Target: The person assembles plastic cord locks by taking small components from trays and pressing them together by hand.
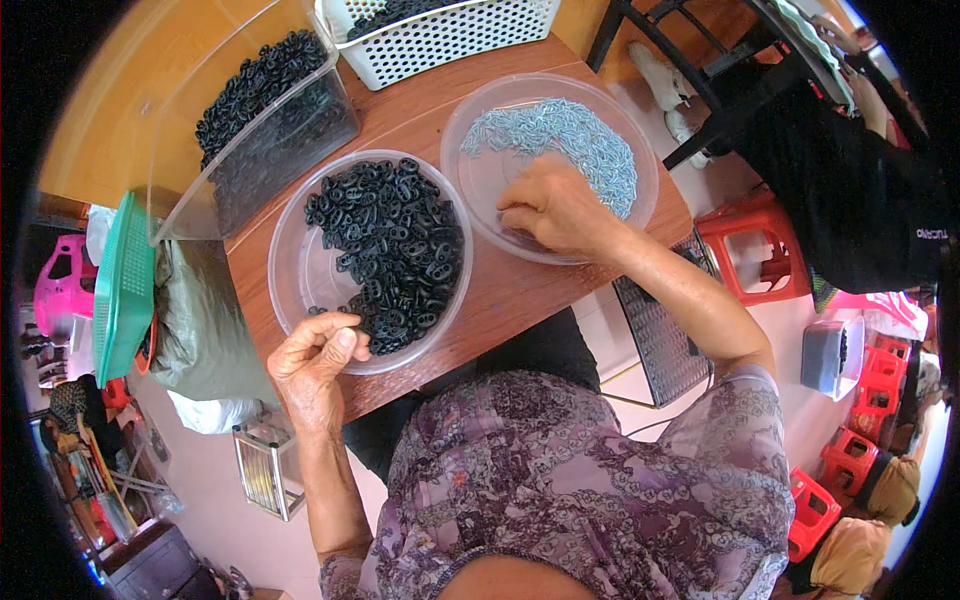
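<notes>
- The left hand (pixel 312 362) sits at the near rim of a clear round bowl (pixel 290 262) of small black plastic buckles (pixel 392 250); its fingers (pixel 340 325) are curled together with the thumb pressed to them, and whether a buckle is pinched inside I cannot tell.
- The right hand (pixel 555 208) reaches into a second clear bowl (pixel 470 130) beside the first, fingers bunched downward on its bare floor next to a heap of small pale blue-grey metal clips (pixel 575 140); whether it has one pinched is hidden.
- Both bowls rest on a small brown wooden worktop (pixel 510 290), close to each other.
- The buckles look light, stiff and smooth; a fingertip pinch across one piece's edges seems best, since they lie tangled and may lift in clumps.
- The clips look tiny, hard and slippery, and probably scatter easily; picking from the thin edge of the heap should be easier than digging into it.
- The thin bowls likely slide or tip if pushed at the rim.
- Behind stand a tilted clear box (pixel 250 110) with more black pieces and a white perforated basket (pixel 440 30); a green tray (pixel 122 285) and a grey bag (pixel 200 320) hang at the left edge.
- Red plastic stools (pixel 760 245) and another person in dark clothing (pixel 850 190) are off to the right, away from the hands.
</notes>
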`<state>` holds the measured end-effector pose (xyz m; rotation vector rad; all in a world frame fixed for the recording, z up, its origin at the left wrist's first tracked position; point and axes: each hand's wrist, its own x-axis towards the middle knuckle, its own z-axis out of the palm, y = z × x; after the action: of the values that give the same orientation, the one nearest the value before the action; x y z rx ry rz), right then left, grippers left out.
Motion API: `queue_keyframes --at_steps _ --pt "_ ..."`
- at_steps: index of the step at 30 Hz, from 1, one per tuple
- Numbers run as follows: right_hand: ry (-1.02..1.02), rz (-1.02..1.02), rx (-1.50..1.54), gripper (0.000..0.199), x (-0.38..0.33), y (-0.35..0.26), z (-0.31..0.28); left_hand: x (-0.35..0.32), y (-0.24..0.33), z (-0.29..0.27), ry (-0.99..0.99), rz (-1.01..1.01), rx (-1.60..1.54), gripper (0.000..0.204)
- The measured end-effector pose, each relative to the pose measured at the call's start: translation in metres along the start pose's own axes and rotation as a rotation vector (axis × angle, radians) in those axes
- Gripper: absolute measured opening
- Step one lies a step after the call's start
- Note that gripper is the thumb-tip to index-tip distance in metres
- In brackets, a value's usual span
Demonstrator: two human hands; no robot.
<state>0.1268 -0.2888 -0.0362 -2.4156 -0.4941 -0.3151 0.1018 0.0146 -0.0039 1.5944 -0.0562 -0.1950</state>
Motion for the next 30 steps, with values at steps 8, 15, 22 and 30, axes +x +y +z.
queue_keyframes --at_steps 8,15,22,30 --pt "-0.034 -0.086 -0.147 0.006 0.01 -0.005 0.021 0.004 -0.003 0.01 0.023 -0.039 -0.227 0.012" --pt "-0.03 -0.268 -0.342 0.006 0.017 0.004 0.012 0.0 -0.001 0.013 0.08 -0.049 -0.253 0.024" --pt "0.017 -0.045 -0.38 0.006 0.013 0.013 0.016 -0.005 -0.004 0.013 0.033 -0.038 -0.27 0.017" --pt "0.117 0.127 0.278 0.009 0.016 -0.064 0.009 -0.005 -0.001 0.019 0.058 -0.083 -0.418 0.013"
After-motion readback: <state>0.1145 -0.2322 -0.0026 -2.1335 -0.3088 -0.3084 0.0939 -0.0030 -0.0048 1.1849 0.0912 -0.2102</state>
